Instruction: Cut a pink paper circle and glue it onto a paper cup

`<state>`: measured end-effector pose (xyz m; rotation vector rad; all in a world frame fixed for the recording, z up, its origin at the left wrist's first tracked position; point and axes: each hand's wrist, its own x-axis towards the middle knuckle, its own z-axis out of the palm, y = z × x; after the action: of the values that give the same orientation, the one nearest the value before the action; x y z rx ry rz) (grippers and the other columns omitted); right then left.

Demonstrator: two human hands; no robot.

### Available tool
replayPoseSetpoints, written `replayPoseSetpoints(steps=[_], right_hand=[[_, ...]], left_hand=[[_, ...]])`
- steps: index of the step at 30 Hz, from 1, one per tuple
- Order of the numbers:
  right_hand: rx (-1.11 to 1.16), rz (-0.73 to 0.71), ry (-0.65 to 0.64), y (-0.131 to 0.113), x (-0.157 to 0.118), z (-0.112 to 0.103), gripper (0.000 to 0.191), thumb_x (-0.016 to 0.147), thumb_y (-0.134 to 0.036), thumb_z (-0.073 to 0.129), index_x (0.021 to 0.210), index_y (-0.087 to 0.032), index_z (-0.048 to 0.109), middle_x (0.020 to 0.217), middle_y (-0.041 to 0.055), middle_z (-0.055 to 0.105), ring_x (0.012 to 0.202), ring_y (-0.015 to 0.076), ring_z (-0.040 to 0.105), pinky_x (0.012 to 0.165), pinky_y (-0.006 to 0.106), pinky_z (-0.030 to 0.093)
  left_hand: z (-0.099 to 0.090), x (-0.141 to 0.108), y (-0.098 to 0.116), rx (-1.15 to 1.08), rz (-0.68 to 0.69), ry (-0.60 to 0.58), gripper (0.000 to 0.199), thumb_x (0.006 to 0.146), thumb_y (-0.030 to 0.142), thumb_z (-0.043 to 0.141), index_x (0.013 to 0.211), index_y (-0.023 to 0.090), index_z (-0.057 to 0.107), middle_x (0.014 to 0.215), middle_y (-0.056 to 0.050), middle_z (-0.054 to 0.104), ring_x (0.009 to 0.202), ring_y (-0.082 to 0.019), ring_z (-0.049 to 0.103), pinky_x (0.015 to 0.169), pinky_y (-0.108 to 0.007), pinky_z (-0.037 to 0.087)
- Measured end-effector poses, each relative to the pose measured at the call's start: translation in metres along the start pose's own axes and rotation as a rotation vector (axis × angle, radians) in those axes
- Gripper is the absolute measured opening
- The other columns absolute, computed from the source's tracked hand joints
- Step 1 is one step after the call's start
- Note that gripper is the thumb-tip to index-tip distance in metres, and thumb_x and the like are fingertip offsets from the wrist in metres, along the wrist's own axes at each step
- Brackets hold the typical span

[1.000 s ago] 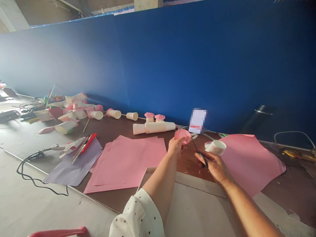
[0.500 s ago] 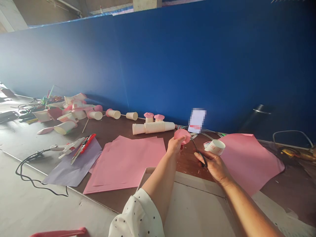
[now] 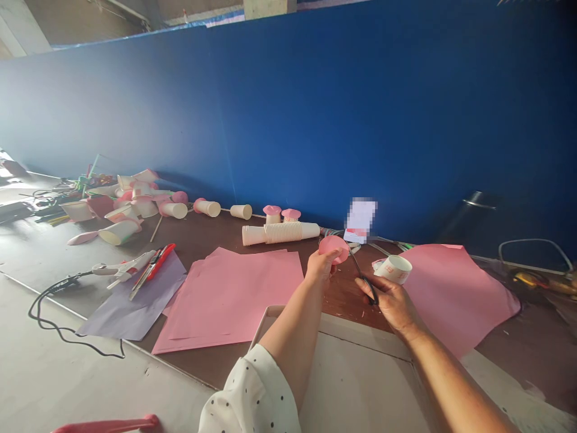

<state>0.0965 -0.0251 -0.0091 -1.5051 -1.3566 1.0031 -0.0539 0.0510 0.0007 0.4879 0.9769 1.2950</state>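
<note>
My left hand (image 3: 321, 268) is closed on a round pink paper disc (image 3: 333, 248), the thumb lying over its face. My right hand (image 3: 391, 300) grips black-handled scissors (image 3: 370, 290), whose blades point up and left to the disc's right edge. Whether the blades touch the paper I cannot tell. Just beyond my right fingers a white paper cup with red print (image 3: 395, 269) lies on its side. A row of nested paper cups (image 3: 283, 233) lies behind my left hand, and two small cups with pink tops (image 3: 291, 214) stand behind that row.
Pink paper sheets (image 3: 238, 294) lie to the left, another pink sheet (image 3: 451, 288) to the right. A red utility knife (image 3: 153, 269) and a corded white glue gun (image 3: 124, 269) rest by purple paper (image 3: 135, 310). A blue partition (image 3: 288, 120) rises behind. Cup pieces (image 3: 119, 231) crowd the far left.
Almost nothing differs. The disc and my left hand have shifted very slightly to the right; the scissors and my right hand stay nearly where they were.
</note>
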Motion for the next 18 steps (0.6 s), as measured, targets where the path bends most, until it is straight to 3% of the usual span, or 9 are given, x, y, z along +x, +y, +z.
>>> replayPoseSetpoints(steps=[18], right_hand=[[-0.021,-0.032,-0.003,0.0010,0.0004,-0.0003,0.049,0.070,-0.052,0.071,0.111,-0.024,0.072,0.065,-0.0007,0.063,0.060,0.0165,0.059,0.052,0.026,0.039]], left_hand=[[0.0028,-0.0066,0.0048,0.005,-0.025,0.024,0.021,0.065,0.015,0.078,0.082,0.012,0.066,0.072,-0.005,0.058,0.054,-0.008,0.046,0.045,-0.018,0.034]])
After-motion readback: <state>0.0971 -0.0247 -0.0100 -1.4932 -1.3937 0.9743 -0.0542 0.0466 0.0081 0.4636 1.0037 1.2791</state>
